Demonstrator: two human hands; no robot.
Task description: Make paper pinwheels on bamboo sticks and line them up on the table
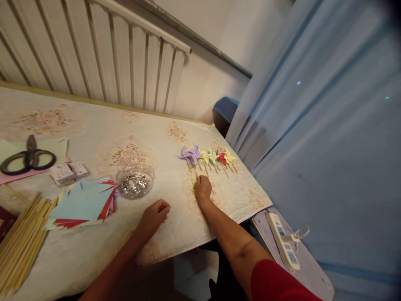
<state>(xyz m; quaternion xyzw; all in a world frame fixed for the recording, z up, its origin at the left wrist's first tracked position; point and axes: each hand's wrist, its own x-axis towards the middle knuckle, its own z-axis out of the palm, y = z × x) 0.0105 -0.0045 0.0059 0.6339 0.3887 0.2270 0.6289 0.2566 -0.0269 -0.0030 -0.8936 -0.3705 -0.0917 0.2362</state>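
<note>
My right hand (203,189) reaches over the right part of the table, its fingers closed round the thin stick of a purple paper pinwheel (194,154). This pinwheel is at the left end of a row of finished pinwheels: yellow (205,157), pale green (213,156), red (222,158) and another yellow one (229,157). My left hand (156,215) is curled over the tablecloth with nothing visible in it. Just beyond it is a clear round dish (135,182) of small shiny metal pieces. Left of the dish lies a stack of cut coloured paper squares (83,200), light blue on top.
Wooden sticks (25,242) lie in a bundle at the lower left. Dark-handled scissors (29,159) rest on paper beside small white boxes (67,171). A power strip (283,242) sits on a lower surface past the table's right edge, near a blue curtain (328,125).
</note>
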